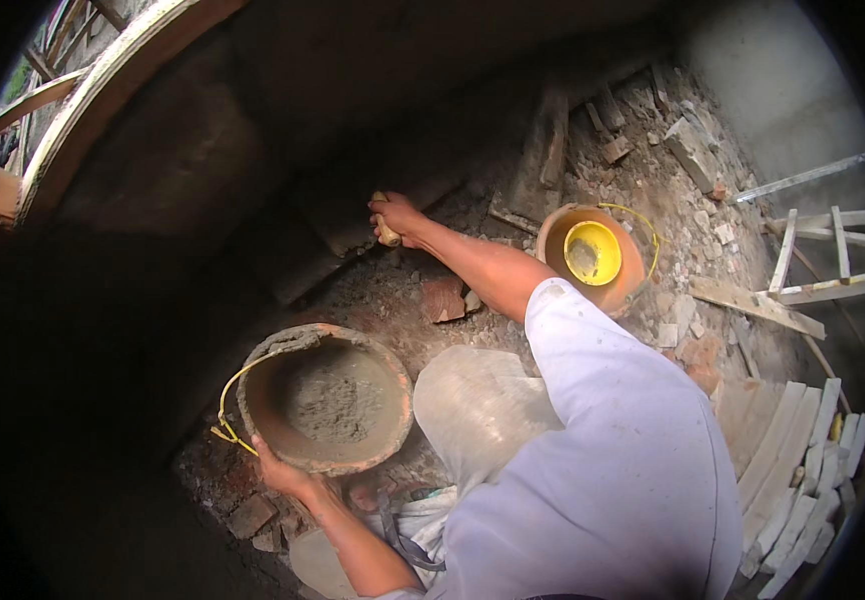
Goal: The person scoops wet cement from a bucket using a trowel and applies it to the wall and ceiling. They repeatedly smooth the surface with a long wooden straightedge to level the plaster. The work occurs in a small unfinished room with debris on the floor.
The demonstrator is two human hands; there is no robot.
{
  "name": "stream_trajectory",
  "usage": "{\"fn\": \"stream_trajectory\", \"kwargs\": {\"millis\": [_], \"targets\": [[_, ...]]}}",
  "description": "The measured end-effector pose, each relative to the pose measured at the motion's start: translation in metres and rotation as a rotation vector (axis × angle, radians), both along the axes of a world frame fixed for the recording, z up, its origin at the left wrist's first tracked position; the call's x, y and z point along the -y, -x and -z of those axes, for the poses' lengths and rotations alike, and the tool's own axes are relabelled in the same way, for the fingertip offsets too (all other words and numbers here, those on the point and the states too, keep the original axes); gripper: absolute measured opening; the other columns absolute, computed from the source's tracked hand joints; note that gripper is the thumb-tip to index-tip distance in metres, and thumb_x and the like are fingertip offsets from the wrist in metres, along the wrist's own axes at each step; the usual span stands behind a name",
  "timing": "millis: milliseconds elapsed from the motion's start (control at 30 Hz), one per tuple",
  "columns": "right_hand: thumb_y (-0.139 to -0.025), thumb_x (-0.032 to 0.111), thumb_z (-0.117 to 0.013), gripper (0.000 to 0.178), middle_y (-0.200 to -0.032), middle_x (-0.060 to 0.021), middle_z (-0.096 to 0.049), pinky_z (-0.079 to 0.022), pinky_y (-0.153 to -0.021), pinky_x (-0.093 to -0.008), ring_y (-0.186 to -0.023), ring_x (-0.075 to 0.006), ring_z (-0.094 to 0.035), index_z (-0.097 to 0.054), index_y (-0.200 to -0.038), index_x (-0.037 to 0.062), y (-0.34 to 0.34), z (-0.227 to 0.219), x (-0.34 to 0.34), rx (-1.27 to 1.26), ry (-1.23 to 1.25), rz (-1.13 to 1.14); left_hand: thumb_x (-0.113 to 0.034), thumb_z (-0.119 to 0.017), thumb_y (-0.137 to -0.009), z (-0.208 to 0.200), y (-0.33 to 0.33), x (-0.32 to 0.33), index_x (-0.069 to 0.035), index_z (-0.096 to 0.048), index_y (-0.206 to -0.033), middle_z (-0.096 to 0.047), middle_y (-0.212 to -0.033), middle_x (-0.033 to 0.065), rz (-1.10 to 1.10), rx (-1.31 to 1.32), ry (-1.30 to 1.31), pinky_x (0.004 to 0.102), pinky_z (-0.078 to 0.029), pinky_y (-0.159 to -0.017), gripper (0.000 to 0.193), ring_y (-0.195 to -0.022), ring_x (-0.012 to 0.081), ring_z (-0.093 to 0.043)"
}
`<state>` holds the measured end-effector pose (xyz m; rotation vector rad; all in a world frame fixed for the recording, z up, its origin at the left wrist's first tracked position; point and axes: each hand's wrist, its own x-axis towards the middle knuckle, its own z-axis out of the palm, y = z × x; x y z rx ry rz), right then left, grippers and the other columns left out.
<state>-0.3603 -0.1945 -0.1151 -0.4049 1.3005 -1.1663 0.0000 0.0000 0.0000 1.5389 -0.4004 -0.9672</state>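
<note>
My left hand (281, 472) grips the near-left rim of a round bucket (408, 400) that stands on the rubble floor. Grey wet mortar (338, 405) lies inside the bucket, and more is caked on its rim. A yellow cord handle (225, 410) hangs off the bucket's left side. Farther off, in front of the dark wall, my right hand (405, 218) is closed around a light wooden tool handle (387, 222). The working end of this tool is lost in shadow, so I cannot tell its exact kind.
Right of my right arm stands a second bucket (558, 235) with a yellow bowl (593, 252) in it. A broken brick (443, 299) lies between the buckets. Stacked wood strips (788, 450) and a wooden frame (803, 290) stand at right. Loose rubble (693, 215) covers the floor.
</note>
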Motion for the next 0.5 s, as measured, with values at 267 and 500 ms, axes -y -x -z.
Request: {"fn": "stream_trajectory", "kwargs": {"millis": [267, 500], "targets": [[-0.088, 0.016, -0.055, 0.052, -0.077, -0.0064, -0.054, -0.046, -0.040, -0.0261, -0.048, -0.0123, -0.050, -0.031, -0.133, 0.0047, -0.014, -0.077, -0.084, -0.045, 0.205, -0.218, -0.028, -0.058, -0.090, 0.013, -0.007, -0.009, 0.007, -0.063, -0.103, -0.063, -0.099, 0.0105, -0.023, -0.110, 0.033, 0.0316, -0.049, -0.077, 0.037, -0.086, 0.0193, -0.060], [-0.079, 0.025, -0.059, 0.055, -0.107, -0.0174, -0.059, -0.049, -0.081, -0.0404, -0.096, -0.0308, -0.060, -0.042, -0.128, 0.0084, -0.025, -0.099, -0.157, -0.946, 0.697, -0.885, -0.026, -0.060, -0.087, 0.003, -0.013, -0.004, 0.007, -0.063, -0.102, -0.064, -0.095, 0.0099, -0.031, -0.124, 0.033, 0.0316, -0.050, -0.074, 0.037, -0.081, 0.0182, -0.061]]}}
